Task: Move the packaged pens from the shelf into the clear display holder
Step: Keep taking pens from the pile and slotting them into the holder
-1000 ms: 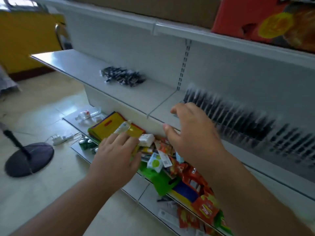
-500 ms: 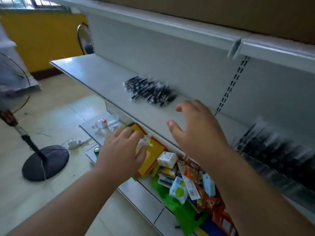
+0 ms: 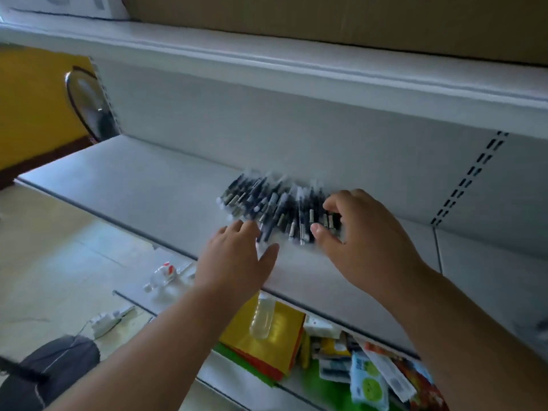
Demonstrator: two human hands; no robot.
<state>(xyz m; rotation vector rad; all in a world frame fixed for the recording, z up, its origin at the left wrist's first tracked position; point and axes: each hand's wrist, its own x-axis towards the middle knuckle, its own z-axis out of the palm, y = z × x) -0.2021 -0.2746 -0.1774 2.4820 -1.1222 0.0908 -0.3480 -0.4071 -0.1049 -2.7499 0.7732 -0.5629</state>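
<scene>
A loose pile of packaged pens [image 3: 267,203], dark barrels in clear wrappers, lies on the grey shelf [image 3: 142,185] close to the back panel. My right hand [image 3: 364,235] is over the pile's right end, thumb on the near side and curled fingers on the far side, with pens between them. My left hand [image 3: 237,259] reaches in with straight fingers, and its tips touch the near left edge of the pile. No clear display holder is in view.
A cardboard box [image 3: 326,16] sits on the shelf above. The lower shelf holds yellow packets [image 3: 275,345], a small clear bottle [image 3: 262,318] and several mixed goods [image 3: 370,378]. A fan base [image 3: 50,369] and a white power strip [image 3: 106,321] lie on the floor at left.
The view swung left and closer to the pen pile. Both hands rose from over the lower shelf and reached the pile; the right hand's fingers have curled around its right end.
</scene>
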